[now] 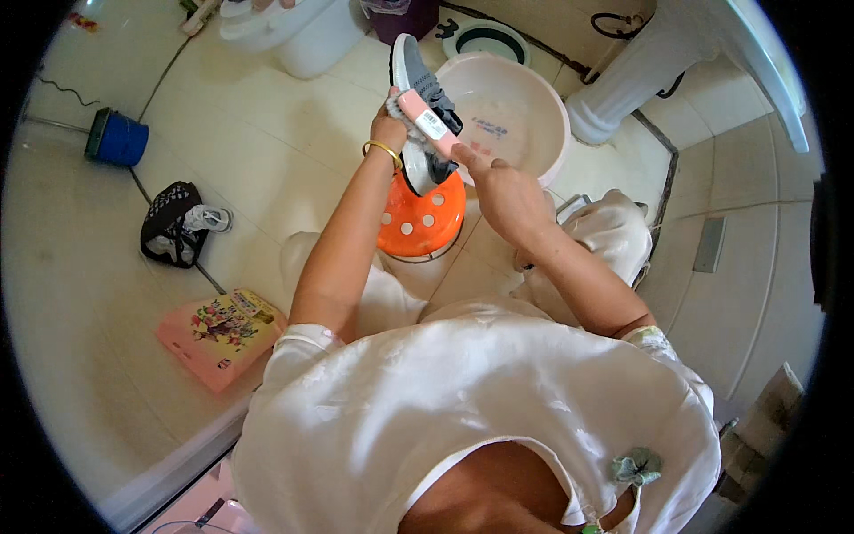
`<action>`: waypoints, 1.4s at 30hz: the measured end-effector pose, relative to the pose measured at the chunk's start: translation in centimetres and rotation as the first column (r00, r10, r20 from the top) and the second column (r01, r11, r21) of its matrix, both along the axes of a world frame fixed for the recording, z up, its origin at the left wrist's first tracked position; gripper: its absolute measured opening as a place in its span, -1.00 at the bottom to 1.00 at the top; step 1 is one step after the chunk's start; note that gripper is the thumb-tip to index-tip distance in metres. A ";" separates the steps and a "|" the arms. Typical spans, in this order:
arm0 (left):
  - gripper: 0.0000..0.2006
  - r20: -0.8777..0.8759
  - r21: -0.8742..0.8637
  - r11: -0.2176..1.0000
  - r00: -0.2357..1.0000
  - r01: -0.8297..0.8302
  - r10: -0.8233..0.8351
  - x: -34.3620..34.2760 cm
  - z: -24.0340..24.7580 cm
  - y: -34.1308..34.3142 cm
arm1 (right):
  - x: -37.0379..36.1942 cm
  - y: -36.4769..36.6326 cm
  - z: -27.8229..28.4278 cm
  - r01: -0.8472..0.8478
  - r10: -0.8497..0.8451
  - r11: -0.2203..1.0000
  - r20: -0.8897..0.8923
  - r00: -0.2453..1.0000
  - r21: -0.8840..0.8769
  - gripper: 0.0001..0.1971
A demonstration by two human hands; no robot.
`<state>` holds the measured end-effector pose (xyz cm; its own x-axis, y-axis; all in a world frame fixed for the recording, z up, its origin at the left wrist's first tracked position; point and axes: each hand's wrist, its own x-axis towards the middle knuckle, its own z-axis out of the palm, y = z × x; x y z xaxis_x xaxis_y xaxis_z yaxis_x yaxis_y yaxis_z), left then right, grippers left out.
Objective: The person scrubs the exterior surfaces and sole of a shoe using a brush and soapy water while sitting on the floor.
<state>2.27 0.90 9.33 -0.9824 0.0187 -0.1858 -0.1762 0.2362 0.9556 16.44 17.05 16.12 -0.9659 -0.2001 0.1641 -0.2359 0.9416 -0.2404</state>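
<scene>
A grey sneaker [416, 71] with a white sole is held up over an orange stool [418, 228] with white dots. My left hand [388, 130] grips the shoe from its left side, its fingers partly hidden behind the shoe. In my right hand [510, 198] is a pink scrub brush [420, 114] with pale bristles, its index finger stretched along the handle. The brush lies across the shoe, bristles against it. A pale pink basin [559, 125] stands just beyond, with what looks like water in it.
On the left floor are a black bag [169, 214] with a white-laced shoe, a blue container [122, 138] and a pink-and-yellow package [218, 334]. A toilet [311, 44], purple bin [402, 20] and smaller green-and-white basin [480, 36] stand at the back. The sink pedestal [623, 71] rises at right.
</scene>
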 end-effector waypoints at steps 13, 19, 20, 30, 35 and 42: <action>-0.25 -0.135 -0.048 0.988 0.979 0.149 -0.154 -1.6 -4.1 -1.5 | -2.3 0.1 -0.8 0.009 -0.013 0.993 -0.029 0.999 -0.116 -0.63; -0.24 0.084 0.548 0.774 0.900 0.317 -0.429 0.7 -1.9 0.0 | -10.6 7.1 -1.8 0.183 -0.192 0.959 -0.017 0.981 -0.218 -0.66; -0.29 0.151 0.625 0.740 0.892 0.248 -0.427 0.6 -2.4 -0.4 | -10.4 8.5 -3.8 0.052 -0.146 0.895 -0.181 0.973 -0.444 -0.64; -0.36 0.477 0.633 0.774 0.799 -0.024 -0.366 3.8 -9.1 -6.7 | -2.0 15.3 0.8 0.433 -0.113 0.449 0.431 0.895 -0.781 -0.48; -0.48 0.473 0.519 0.832 0.744 0.197 -0.471 4.2 -6.3 -6.0 | 0.1 17.5 9.7 0.594 -0.479 0.498 0.371 0.796 -0.632 -0.51; -0.60 0.464 -0.001 0.985 0.873 0.172 -0.152 1.6 -8.3 -9.1 | 4.9 29.0 -1.2 0.540 -0.471 0.336 0.358 0.806 -0.772 -0.52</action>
<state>3.92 -8.15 1.05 -0.7696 0.1526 -0.6200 -0.5496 0.3360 0.7649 21.36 46.02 14.95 -0.8468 0.5213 -0.1055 0.2595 0.2318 -0.9375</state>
